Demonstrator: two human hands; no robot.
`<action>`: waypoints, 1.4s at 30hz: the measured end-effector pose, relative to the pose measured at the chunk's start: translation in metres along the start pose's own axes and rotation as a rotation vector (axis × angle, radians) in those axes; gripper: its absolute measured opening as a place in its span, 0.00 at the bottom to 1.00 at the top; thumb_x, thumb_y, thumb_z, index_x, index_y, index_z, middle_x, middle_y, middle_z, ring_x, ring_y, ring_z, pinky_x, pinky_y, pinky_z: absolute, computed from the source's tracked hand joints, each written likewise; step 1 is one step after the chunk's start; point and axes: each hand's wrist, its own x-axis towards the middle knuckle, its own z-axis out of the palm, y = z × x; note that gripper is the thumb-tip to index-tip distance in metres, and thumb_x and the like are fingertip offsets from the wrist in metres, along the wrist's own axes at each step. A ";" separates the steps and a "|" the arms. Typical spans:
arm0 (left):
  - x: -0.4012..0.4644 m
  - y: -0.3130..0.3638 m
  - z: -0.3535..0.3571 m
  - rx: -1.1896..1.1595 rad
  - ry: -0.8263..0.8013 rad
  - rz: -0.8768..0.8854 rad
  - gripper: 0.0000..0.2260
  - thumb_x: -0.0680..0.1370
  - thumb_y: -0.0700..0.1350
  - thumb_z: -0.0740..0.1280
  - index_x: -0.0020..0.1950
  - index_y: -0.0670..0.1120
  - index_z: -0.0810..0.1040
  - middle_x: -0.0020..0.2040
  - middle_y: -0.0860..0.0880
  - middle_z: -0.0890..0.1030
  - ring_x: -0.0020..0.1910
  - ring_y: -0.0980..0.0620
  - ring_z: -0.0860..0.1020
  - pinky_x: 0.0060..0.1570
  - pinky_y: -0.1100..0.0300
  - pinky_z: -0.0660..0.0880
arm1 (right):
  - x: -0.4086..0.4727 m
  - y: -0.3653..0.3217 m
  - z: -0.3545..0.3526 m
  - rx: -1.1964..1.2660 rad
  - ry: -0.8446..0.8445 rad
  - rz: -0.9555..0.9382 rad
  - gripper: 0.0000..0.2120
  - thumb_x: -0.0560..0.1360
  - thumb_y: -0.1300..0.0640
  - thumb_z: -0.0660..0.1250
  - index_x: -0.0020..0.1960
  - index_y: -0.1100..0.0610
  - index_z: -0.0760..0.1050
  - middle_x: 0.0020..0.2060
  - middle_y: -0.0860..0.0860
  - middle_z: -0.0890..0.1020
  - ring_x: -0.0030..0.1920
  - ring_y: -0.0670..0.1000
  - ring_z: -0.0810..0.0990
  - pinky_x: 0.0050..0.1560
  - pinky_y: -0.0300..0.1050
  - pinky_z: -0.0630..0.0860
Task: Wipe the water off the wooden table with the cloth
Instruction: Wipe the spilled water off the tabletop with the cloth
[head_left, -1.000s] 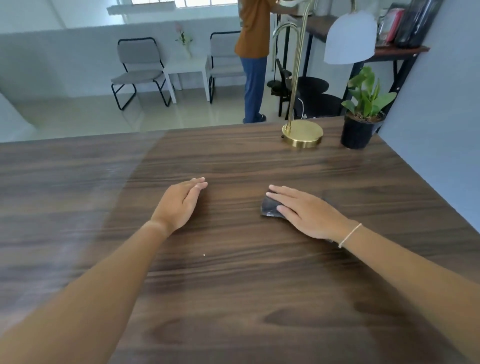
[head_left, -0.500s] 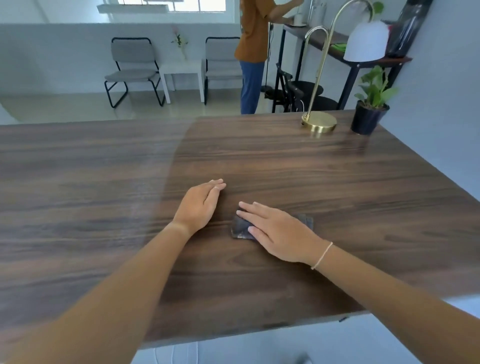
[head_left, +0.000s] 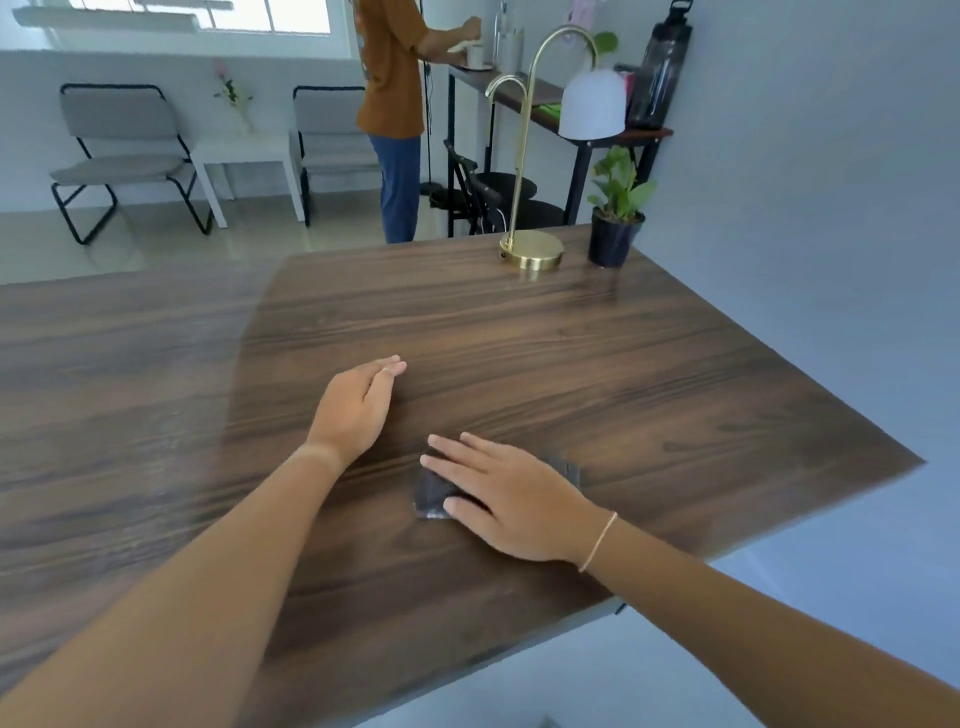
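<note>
Cloth (head_left: 434, 491) lies pinned flat under your open right hand (head_left: 511, 499) mid-wipe, your left hand (head_left: 358, 410) rests open on the wooden table (head_left: 597, 364), and no water shows, so you look nearly finished.

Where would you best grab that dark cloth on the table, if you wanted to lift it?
Probably by the cloth's bare left edge, coming from the left and pinching from above. It lies flat and folded on the wooden table, and the right hand presses flat over most of it, so only that edge and a strip at the far right show.
</note>
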 end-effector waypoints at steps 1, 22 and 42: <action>0.007 0.005 0.007 -0.003 -0.010 0.005 0.20 0.74 0.48 0.54 0.59 0.43 0.78 0.64 0.45 0.77 0.66 0.53 0.71 0.65 0.64 0.61 | -0.014 0.002 -0.003 -0.010 -0.010 -0.024 0.25 0.79 0.45 0.51 0.74 0.49 0.57 0.76 0.46 0.57 0.76 0.51 0.55 0.73 0.44 0.52; 0.173 0.028 0.116 0.154 -0.114 0.012 0.17 0.80 0.47 0.53 0.64 0.49 0.74 0.68 0.51 0.73 0.70 0.54 0.66 0.71 0.58 0.58 | 0.054 0.341 -0.078 0.032 0.268 0.715 0.22 0.79 0.50 0.56 0.70 0.58 0.65 0.68 0.56 0.68 0.68 0.57 0.66 0.67 0.52 0.65; 0.196 0.016 0.126 0.233 -0.062 -0.032 0.23 0.75 0.51 0.50 0.61 0.45 0.77 0.67 0.49 0.75 0.70 0.54 0.67 0.66 0.66 0.57 | 0.156 0.357 -0.071 -0.060 0.383 0.669 0.18 0.79 0.53 0.56 0.61 0.64 0.74 0.59 0.59 0.72 0.58 0.60 0.69 0.58 0.54 0.69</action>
